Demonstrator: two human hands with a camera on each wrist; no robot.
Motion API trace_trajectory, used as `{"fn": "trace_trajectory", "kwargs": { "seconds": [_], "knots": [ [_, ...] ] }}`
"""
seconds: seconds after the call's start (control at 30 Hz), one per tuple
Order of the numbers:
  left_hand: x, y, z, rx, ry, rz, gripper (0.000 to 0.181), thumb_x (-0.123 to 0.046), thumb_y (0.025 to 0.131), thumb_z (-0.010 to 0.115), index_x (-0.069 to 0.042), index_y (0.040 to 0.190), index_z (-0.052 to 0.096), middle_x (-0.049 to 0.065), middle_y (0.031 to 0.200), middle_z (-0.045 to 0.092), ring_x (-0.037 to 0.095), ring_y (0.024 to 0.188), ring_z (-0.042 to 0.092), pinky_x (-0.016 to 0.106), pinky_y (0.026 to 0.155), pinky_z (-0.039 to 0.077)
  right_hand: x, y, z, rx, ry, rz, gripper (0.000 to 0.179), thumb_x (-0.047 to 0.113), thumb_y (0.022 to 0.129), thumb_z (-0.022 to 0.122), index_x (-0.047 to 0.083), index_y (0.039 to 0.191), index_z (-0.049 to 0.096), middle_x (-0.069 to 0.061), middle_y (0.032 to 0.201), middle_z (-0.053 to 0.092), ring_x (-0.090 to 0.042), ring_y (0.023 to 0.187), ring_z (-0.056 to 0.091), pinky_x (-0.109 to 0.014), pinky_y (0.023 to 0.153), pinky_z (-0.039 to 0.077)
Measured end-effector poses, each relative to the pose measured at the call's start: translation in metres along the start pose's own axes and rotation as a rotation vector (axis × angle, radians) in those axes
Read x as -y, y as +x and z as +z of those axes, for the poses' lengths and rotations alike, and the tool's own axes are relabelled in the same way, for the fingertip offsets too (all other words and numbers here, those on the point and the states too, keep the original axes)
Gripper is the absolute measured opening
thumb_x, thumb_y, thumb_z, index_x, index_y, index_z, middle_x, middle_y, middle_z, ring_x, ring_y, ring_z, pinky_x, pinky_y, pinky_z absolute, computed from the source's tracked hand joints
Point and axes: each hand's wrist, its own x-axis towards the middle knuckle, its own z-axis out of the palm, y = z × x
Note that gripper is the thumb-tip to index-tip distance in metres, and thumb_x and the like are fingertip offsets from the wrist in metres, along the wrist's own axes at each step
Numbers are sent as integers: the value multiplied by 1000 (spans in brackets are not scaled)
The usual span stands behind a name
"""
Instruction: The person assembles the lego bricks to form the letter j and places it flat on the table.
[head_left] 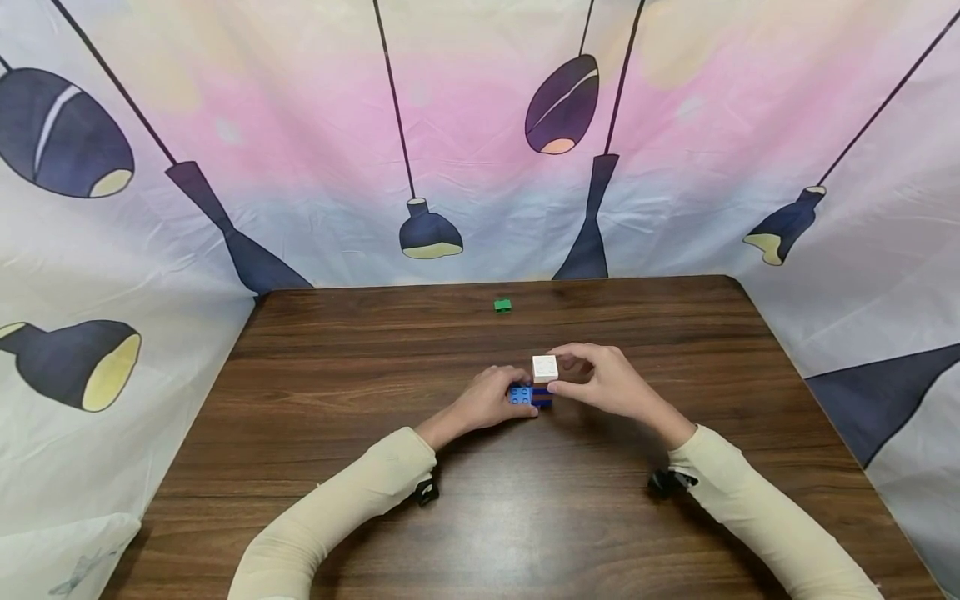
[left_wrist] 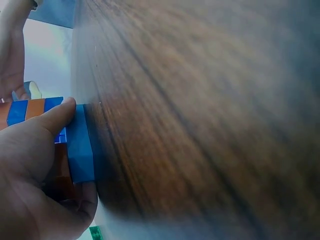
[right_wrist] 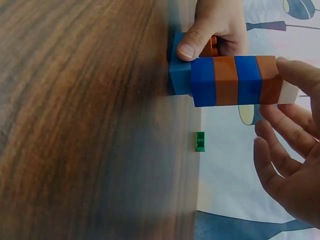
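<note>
A tower of toy building bricks, dark blue and orange by turns point(right_wrist: 225, 81), rises from one end of a light blue brick point(head_left: 520, 395) that lies on the table. On top of the tower is a white brick point(head_left: 545, 367). My right hand point(head_left: 603, 379) pinches it between thumb and fingertips, also touching the orange brick below. My left hand point(head_left: 491, 398) holds the light blue base between thumb and fingers at its left end. Another orange brick point(right_wrist: 210, 48) stands on the base beside the tower, partly hidden by the left hand.
A small green brick point(head_left: 502, 306) lies near the far edge of the dark wooden table point(head_left: 337, 350). Behind and along the sides hangs a printed cloth point(head_left: 315, 150) with lamp drawings. Black wrist devices point(head_left: 427, 491) sit at both sleeves.
</note>
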Motion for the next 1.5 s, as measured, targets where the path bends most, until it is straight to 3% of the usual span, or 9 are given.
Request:
{"fn": "trace_trajectory", "kwargs": {
  "seconds": [0.2,0.3,0.57,0.87,1.13,1.5],
  "knots": [
    [2,-5,-5,15,-63,-16,55,-43,88,81,-11,130,66,2,122,70,19,108,60,42,96,47,-1,-1,2,-9,-12,7,38,31,88,83,16,122,73,4,99,72,-11,89,66,-31,73,57],
    [4,-12,-9,-7,-82,-28,56,-43,87,81,-14,133,65,1,125,68,20,114,59,47,102,44,-1,0,2,-12,-23,5,38,31,88,83,16,122,73,4,98,72,-10,87,66,-31,72,56],
    [9,-33,-21,-76,10,-36,56,-43,86,83,-13,131,66,4,126,67,26,119,59,51,101,46,1,0,3,-12,-24,22,39,31,88,83,14,121,73,3,98,73,-11,88,66,-32,73,57],
    [14,-45,-23,-122,-5,-47,48,-36,88,82,-14,128,67,3,121,68,26,116,60,50,100,47,4,0,3,-13,-25,22,40,30,88,83,12,123,73,2,100,73,-13,89,67,-34,74,57],
    [17,-48,-22,-136,-15,-34,40,-29,91,80,-12,125,68,3,121,70,25,114,63,51,98,48,4,-1,5,-10,-20,32,44,31,88,82,10,125,72,-1,103,74,-15,91,67,-38,76,57],
    [21,-46,-25,-120,-33,-19,39,-29,93,78,-10,126,69,5,120,71,22,109,66,43,91,53,-2,7,5,-30,-1,15,39,30,90,81,11,122,73,1,99,74,-13,88,68,-33,73,57]
  ]
}}
